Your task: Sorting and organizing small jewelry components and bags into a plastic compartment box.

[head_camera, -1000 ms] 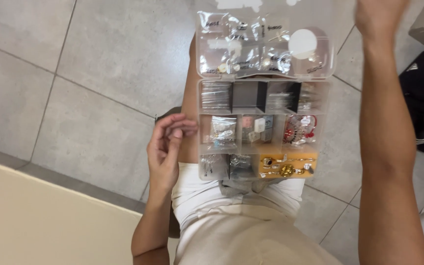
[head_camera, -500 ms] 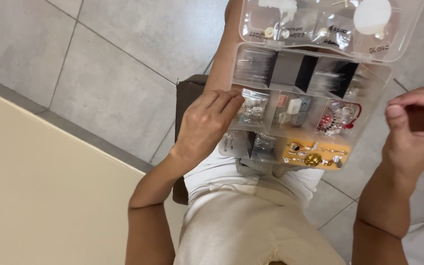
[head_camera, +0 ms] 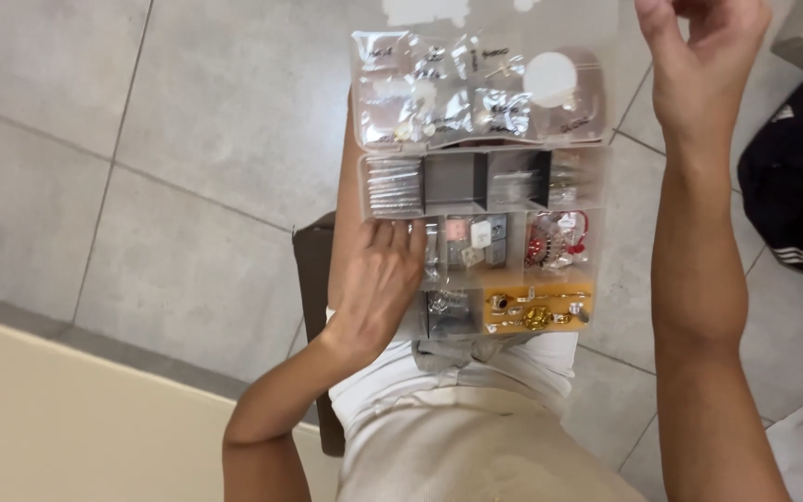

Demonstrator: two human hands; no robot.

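A clear plastic organizer box (head_camera: 481,244) lies open on my lap, its lid (head_camera: 476,88) folded back and holding small clear bags. Its compartments hold small metal parts, white and red pieces, and gold-coloured pieces on an orange pad (head_camera: 536,307). My left hand (head_camera: 378,284) rests on the box's left side, fingers over a left compartment. It is not clear whether it grips anything. My right hand (head_camera: 704,56) is raised beside the lid at the upper right, fingers loosely curled, with nothing visible in it.
Grey floor tiles (head_camera: 169,158) lie below. A black bag or garment (head_camera: 796,186) sits at the right. A cream-coloured surface (head_camera: 67,428) fills the lower left. A brown seat edge (head_camera: 313,279) shows under my legs.
My right hand has risen from beside the box's middle to the lid's upper right. My left hand has slid a little lower along the left compartments.
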